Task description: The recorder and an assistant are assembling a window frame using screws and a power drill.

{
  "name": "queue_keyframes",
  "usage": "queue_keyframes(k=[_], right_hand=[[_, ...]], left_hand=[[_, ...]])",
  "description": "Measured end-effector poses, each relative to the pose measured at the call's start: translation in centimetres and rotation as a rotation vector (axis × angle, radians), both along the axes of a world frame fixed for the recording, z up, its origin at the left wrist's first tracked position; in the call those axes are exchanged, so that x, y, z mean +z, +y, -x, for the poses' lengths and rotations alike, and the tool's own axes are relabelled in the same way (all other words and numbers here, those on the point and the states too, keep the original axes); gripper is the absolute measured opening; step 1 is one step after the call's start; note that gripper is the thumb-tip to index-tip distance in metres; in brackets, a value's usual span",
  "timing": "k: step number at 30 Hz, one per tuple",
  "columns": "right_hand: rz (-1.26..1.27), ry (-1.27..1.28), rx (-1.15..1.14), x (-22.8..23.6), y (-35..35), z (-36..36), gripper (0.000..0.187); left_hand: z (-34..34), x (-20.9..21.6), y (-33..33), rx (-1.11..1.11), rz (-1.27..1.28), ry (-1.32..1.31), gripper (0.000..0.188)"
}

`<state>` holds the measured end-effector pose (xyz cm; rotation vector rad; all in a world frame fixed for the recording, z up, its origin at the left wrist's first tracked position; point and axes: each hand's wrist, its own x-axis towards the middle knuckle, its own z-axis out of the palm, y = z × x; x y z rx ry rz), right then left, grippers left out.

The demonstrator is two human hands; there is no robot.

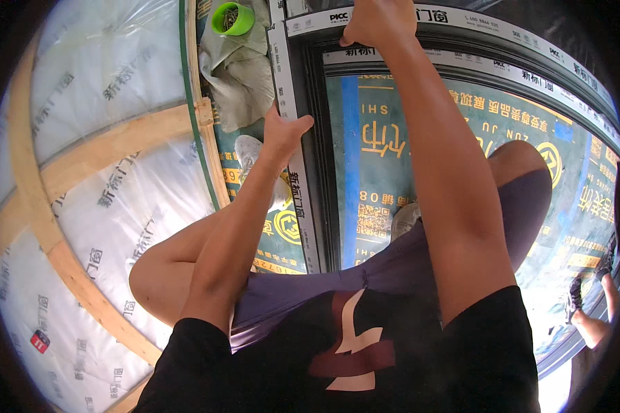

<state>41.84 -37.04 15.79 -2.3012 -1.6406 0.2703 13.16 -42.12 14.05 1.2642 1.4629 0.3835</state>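
Note:
A large dark window frame (315,186) with printed white protective film along its edges stands between my legs. My left hand (282,134) grips its left upright, thumb lying across the dark face and fingers round the outer side, mostly hidden. Higher up, my right hand (379,24) is closed over the top bar near the corner; its fingertips are partly out of sight. Through the frame's opening the green printed floor covering (448,144) shows.
A bright green cup (233,19) of screws sits on a grey-green cloth (244,93) at the far left. Film-wrapped panels (110,165) with wooden battens (117,141) fill the left side. Another person's legs (589,327) show at the lower right.

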Motion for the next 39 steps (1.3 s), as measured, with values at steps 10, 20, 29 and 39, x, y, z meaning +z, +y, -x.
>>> queue_keyframes(k=[10, 20, 29, 39], right_hand=[[0.117, 0.013, 0.098, 1.5, -0.3, 0.2, 0.056], [0.101, -0.146, 0.126, 1.1, 0.3, 0.4, 0.082], [0.186, -0.206, 0.115, 1.0, 0.1, 0.6, 0.09], [0.102, -0.179, 0.12, 0.8, -0.2, 0.5, 0.083]], left_hand=[[-0.2, -0.1, 0.4, 0.012, -0.029, -0.032, 0.057], [-2.2, -2.2, 6.2, -0.083, -0.161, -0.253, 0.077], [-2.8, -1.6, 5.6, -0.103, -0.295, -0.15, 0.084], [-2.7, -1.2, 6.5, -0.113, -0.183, -0.192, 0.104]])
